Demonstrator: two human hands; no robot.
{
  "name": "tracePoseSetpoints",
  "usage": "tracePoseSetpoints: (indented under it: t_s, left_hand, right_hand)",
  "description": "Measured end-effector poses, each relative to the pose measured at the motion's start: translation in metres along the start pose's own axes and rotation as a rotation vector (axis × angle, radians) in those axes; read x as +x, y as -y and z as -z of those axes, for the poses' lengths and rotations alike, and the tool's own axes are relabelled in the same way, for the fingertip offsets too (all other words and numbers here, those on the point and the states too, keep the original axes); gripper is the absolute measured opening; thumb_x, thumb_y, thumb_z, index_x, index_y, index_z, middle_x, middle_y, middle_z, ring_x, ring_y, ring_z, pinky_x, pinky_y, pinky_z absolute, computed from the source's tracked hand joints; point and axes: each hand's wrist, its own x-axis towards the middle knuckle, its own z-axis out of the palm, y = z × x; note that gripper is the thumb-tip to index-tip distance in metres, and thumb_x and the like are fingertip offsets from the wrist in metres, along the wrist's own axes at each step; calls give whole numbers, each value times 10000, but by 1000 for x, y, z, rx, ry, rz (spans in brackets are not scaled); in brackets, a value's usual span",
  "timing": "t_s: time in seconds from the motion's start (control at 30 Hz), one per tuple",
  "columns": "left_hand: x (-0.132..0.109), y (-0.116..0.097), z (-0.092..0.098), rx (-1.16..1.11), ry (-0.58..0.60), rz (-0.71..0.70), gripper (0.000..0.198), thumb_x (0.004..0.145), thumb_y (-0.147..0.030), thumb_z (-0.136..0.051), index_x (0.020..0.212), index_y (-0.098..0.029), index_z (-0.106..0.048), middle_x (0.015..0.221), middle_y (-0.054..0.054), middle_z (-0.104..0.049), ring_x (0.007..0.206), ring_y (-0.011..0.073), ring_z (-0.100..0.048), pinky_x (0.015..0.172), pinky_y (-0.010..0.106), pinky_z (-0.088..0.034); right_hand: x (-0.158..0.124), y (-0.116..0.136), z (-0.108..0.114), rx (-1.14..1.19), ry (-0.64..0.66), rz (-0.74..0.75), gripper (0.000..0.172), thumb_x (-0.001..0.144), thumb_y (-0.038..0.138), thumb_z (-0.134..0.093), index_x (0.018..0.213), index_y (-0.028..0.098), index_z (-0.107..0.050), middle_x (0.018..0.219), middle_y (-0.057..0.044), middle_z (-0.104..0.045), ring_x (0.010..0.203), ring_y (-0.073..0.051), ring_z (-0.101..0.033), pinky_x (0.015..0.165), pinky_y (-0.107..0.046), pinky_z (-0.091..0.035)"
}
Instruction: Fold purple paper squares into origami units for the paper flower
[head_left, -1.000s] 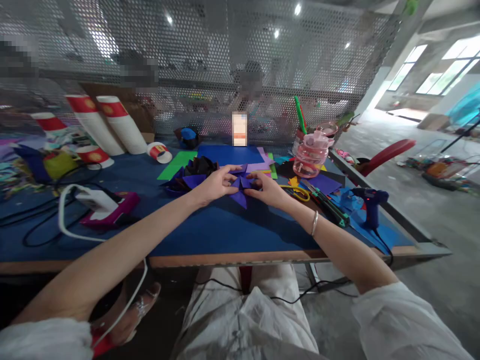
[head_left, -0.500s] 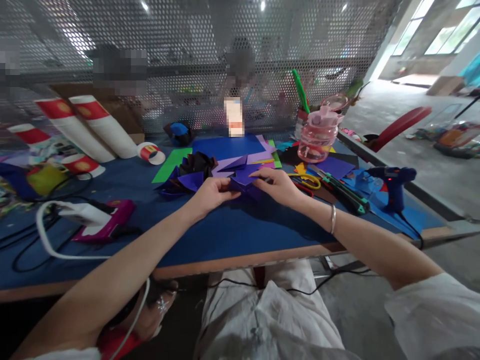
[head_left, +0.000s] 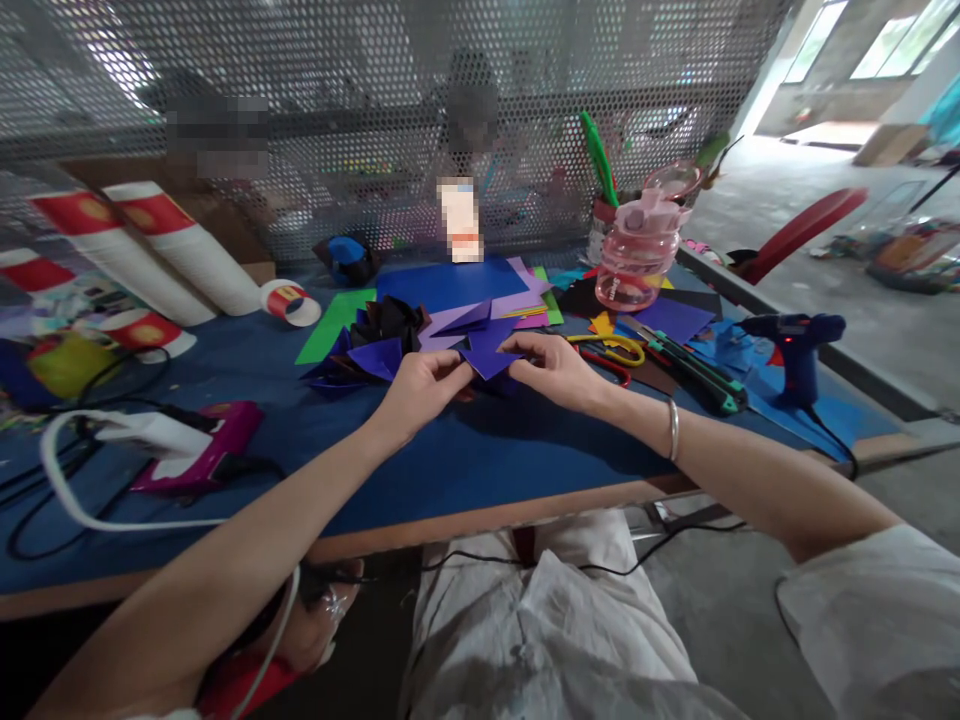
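Observation:
My left hand (head_left: 421, 385) and my right hand (head_left: 551, 366) both pinch a folded purple paper piece (head_left: 486, 354) held just above the blue table (head_left: 450, 450). The left fingers grip its left edge, the right fingers its right edge. Just behind the left hand lies a cluster of folded purple and black paper points (head_left: 375, 345). Flat sheets of purple and blue paper (head_left: 480, 300) lie behind the folded piece.
Yellow-handled scissors (head_left: 611, 348), a green utility knife (head_left: 694, 370) and a blue glue gun (head_left: 796, 345) lie at the right. A pink jar (head_left: 637, 262) stands at the back right. A magenta glue gun (head_left: 195, 455), cables and red-and-white tubes (head_left: 180, 250) are on the left. A perforated metal screen (head_left: 375, 110) backs the table.
Both hands lifted the purple paper piece slightly and drew it nearer, refolding it. The camera tilted down and shifted a little.

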Motion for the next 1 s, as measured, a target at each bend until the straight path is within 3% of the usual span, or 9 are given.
tracePoseSetpoints:
  t_s: [0.2, 0.37, 0.63, 0.73, 0.83, 0.9, 1.0]
  left_hand:
    - [1, 1, 1, 27, 1, 3, 338, 756, -523, -788, 731, -191, -734, 696, 6, -703, 657, 170, -652, 697, 313, -602]
    - [5, 4, 4, -9, 12, 46, 404, 753, -581, -812, 704, -187, -732, 669, 8, -662, 626, 154, -610, 618, 293, -588]
    - [8, 5, 10, -80, -13, 111, 472, 533, -557, -968, 744, -165, -810, 666, 24, -659, 596, 150, -584, 458, 275, -586]
    - [9, 6, 10, -122, -36, 96, 508, 513, -568, -974, 783, -163, -829, 811, 62, -758, 704, 181, -682, 618, 322, -677]
    - [9, 5, 9, -156, -56, 69, 528, 506, -605, -985, 749, -167, -819, 820, 56, -777, 761, 192, -728, 803, 380, -707]
    - [7, 4, 8, -165, -67, 49, 548, 531, -642, -980, 760, -171, -821, 825, 50, -786, 777, 196, -740, 848, 403, -707]
    - [4, 1, 7, -166, -75, 19, 610, 575, -682, -965, 929, -197, -857, 958, 49, -829, 860, 212, -768, 872, 395, -705]
  right_hand:
    - [6, -6, 6, -100, -77, 2, 242, 828, 209, -591, 977, 177, -780, 861, -18, -759, 760, -162, -637, 749, -293, -505]
    - [11, -12, 12, -178, -118, 43, 347, 874, 106, -537, 1069, 180, -815, 1039, -55, -820, 885, -191, -714, 838, -320, -537]
    - [10, -12, 14, -233, -176, 160, 326, 920, 92, -531, 1053, 189, -813, 1075, -71, -828, 1010, -232, -746, 938, -350, -552]
    - [10, -11, 13, -227, -193, 195, 280, 948, 142, -549, 1056, 189, -803, 1069, -76, -819, 984, -222, -733, 905, -327, -536]
    - [10, -12, 12, -195, -192, 200, 202, 968, 235, -599, 1024, 180, -785, 994, -68, -803, 867, -190, -694, 792, -288, -505]
    - [11, -13, 13, -164, -179, 191, 181, 961, 311, -649, 940, 176, -769, 892, -48, -775, 779, -166, -641, 727, -272, -466]
    - [13, -15, 13, -108, -153, 167, 276, 947, 423, -693, 829, 176, -730, 772, -17, -706, 710, -140, -559, 674, -269, -407]
